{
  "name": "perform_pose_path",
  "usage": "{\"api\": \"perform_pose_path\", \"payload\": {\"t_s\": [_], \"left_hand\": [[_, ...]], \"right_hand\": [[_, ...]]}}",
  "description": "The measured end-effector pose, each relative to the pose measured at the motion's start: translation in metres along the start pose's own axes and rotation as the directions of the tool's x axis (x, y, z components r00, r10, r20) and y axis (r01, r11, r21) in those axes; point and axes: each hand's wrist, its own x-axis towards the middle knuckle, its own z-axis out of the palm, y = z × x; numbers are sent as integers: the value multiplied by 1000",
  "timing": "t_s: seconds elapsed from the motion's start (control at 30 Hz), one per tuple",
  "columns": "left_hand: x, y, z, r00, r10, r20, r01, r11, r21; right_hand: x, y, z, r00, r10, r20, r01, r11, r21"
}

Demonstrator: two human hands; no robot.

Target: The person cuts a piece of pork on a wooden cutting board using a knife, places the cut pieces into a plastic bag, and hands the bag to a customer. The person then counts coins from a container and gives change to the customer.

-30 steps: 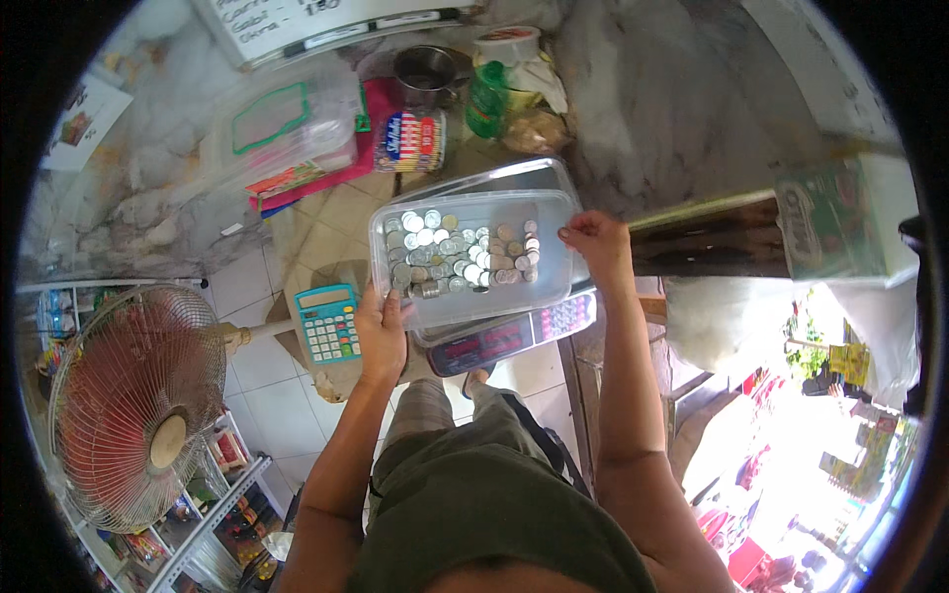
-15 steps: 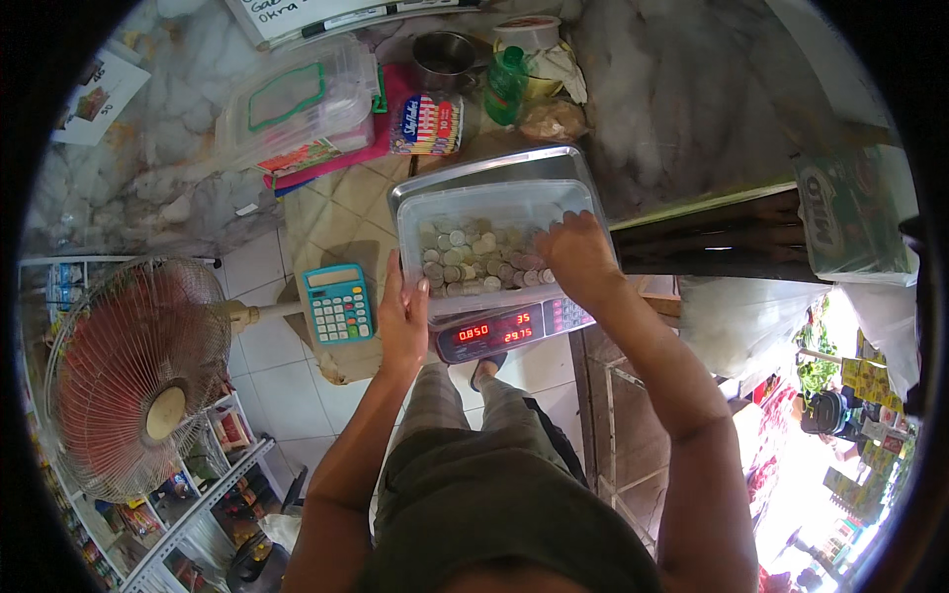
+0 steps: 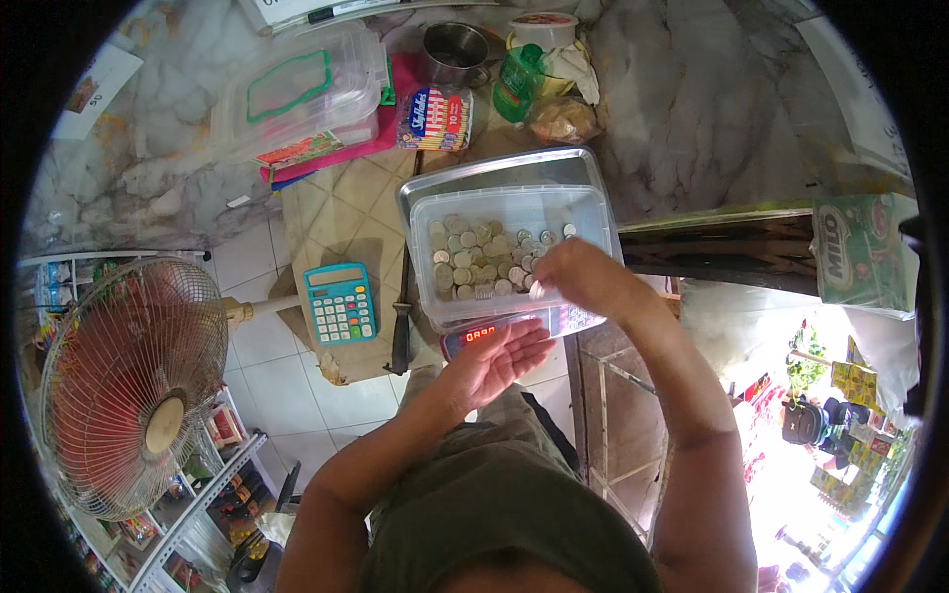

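A translucent plastic tub [image 3: 428, 212] holding several coins [image 3: 465, 252] sits on a steel tray [image 3: 420, 186] atop a scale [image 3: 473, 334] with red lit digits. My right hand [image 3: 583, 279] reaches over the tub's right part, its bent fingers closed on coins. My left hand [image 3: 494, 366] is open, palm up and fingers slightly curled, just below the tub's front edge, holding nothing. A blue calculator [image 3: 337, 302] lies to the left on the tiled counter [image 3: 346, 206], and a black-handled knife [image 3: 400, 338] lies between it and the tub.
Behind stand a lidded plastic box [image 3: 292, 84], a snack pack [image 3: 435, 119], a steel mug [image 3: 450, 54] and a green bottle [image 3: 516, 84]. A fan [image 3: 133, 390] and wire shelf [image 3: 213, 489] are at left. A green box [image 3: 858, 255] sits at right, above a bright opening.
My left hand has let go of the tub and moved down, palm up. My right hand went from the tub's edge in over the coins. The tub has shifted right onto the tray.
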Motion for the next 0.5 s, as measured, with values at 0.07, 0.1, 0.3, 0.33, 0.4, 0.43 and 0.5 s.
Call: {"api": "perform_pose_path", "payload": {"t_s": [0.07,0.1,0.3,0.33,0.4,0.43,0.5], "left_hand": [[10,-3,6,996,57,67,-46,986,-161],[12,-4,7,996,51,69,-39,985,-167],[13,-4,-1,1000,22,8,-22,1000,1],[11,-5,-2,993,22,115,-20,1000,-13],[8,-5,-3,983,16,185,-15,1000,-4],[7,-6,-3,985,35,170,-36,999,4],[7,-6,-2,984,71,165,-75,997,20]], "right_hand": [[-10,-23,0,990,-45,130,1,946,325],[-9,-26,-2,982,50,180,-109,935,337],[28,1,34,950,138,-280,-165,983,-78],[34,6,44,958,108,-265,-148,980,-136],[44,13,54,974,96,-204,-148,954,-259],[44,14,54,974,91,-207,-141,961,-240],[40,10,44,975,123,-186,-161,966,-203]]}}
